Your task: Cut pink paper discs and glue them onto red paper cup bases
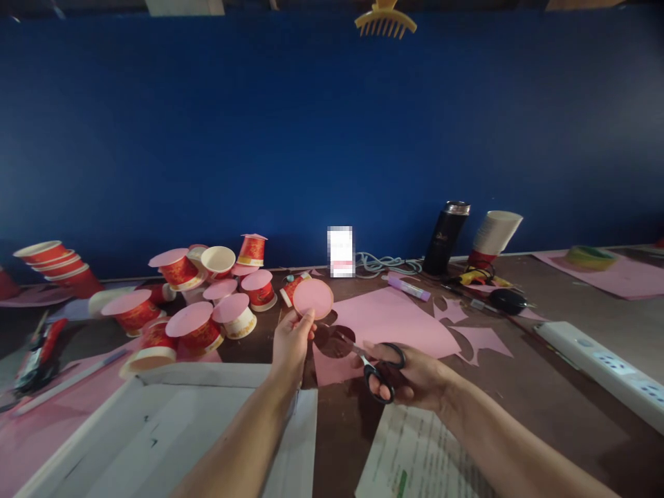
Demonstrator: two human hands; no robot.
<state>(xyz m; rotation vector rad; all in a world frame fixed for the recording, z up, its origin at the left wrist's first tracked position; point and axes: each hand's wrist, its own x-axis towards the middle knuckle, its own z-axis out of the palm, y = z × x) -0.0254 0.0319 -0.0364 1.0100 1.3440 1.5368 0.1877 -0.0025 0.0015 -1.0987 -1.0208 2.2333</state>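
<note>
My left hand pinches the lower edge of a round pink paper disc, held upright above the table. Black-handled scissors are in my right hand, with fingers through the loops and the blades pointing left toward the disc without touching it. Under and behind the hands lies a pink paper sheet with round cut-outs along its left edge. Pink paper scraps lie to its right.
Several red cups topped with pink discs stand at left, beside stacked cups. A black bottle, white cups, glue stick and power strip are at right. A white box lid and printed sheet lie in front.
</note>
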